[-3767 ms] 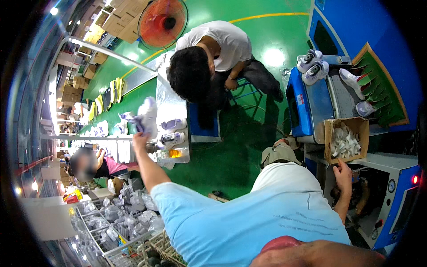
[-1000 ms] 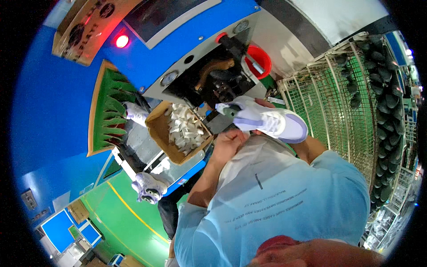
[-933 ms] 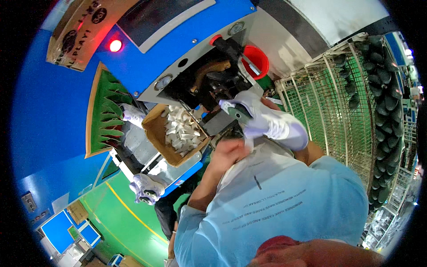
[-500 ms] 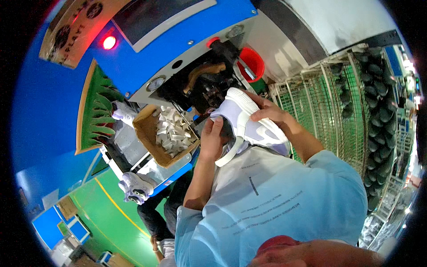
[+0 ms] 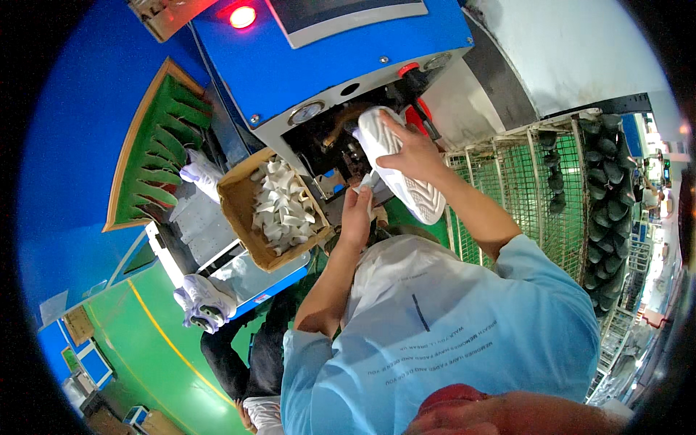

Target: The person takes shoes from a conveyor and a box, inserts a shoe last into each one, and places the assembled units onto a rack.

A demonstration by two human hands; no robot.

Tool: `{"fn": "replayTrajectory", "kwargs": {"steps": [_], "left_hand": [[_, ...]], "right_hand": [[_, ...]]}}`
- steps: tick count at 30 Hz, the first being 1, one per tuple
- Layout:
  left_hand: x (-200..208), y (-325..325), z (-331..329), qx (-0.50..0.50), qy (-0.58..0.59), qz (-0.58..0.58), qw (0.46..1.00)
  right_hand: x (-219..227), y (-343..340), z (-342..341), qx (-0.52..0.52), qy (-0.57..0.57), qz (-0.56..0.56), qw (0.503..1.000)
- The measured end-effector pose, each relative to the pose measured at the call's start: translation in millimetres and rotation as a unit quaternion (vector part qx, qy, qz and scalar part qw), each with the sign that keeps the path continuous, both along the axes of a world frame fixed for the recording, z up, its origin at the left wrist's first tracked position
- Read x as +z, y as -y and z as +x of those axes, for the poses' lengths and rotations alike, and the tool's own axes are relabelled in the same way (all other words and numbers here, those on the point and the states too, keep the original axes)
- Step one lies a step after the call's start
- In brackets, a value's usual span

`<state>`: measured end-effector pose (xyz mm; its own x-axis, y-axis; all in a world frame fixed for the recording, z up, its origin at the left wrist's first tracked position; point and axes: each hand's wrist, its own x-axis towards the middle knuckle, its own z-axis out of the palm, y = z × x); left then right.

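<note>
A white and lavender sneaker [image 5: 409,185] is gripped in my right hand [image 5: 417,156], its patterned white sole turned up toward me and its toe or heel end close to the machine's opening. My left hand [image 5: 357,214] is beside the shoe, fingers pinched on a small whitish strip [image 5: 370,179]; whether this strip is part of the shoe cannot be told. The shoe's upper is mostly hidden behind the sole. To the left of my left hand stands a cardboard box [image 5: 246,243] full of small curved white pieces [image 5: 283,210].
Ahead is a blue machine [image 5: 348,76] with a gauge [image 5: 306,112], a red lamp [image 5: 243,17] and a dark opening. Other sneakers [image 5: 205,301] rest left of the box. A wire rack [image 5: 522,188] with dark pieces stands at right. Another person's legs [image 5: 250,355] show lower left.
The sneaker has turned over from its side to show its sole, and my right hand has shifted onto the sole. My left hand has come away from the shoe's opening with fingers pinched.
</note>
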<state>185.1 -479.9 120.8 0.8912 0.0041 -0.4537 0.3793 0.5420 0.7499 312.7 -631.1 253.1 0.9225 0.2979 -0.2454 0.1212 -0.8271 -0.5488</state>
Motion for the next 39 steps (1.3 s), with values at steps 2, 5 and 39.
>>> {"fn": "replayTrajectory", "kwargs": {"steps": [2,5,39], "left_hand": [[-26,0,2,0.017,-0.048,-0.089,0.995],[-3,-18,-2,0.029,-0.073,-0.034,0.996],[26,-39,-68,-0.417,-0.125,-0.207,0.876]], "right_hand": [[-11,-24,3,0.099,0.075,-0.137,0.983],[2,-47,-1,0.055,0.015,-0.158,0.986],[24,39,-183,-0.094,-0.165,0.183,0.965]]}}
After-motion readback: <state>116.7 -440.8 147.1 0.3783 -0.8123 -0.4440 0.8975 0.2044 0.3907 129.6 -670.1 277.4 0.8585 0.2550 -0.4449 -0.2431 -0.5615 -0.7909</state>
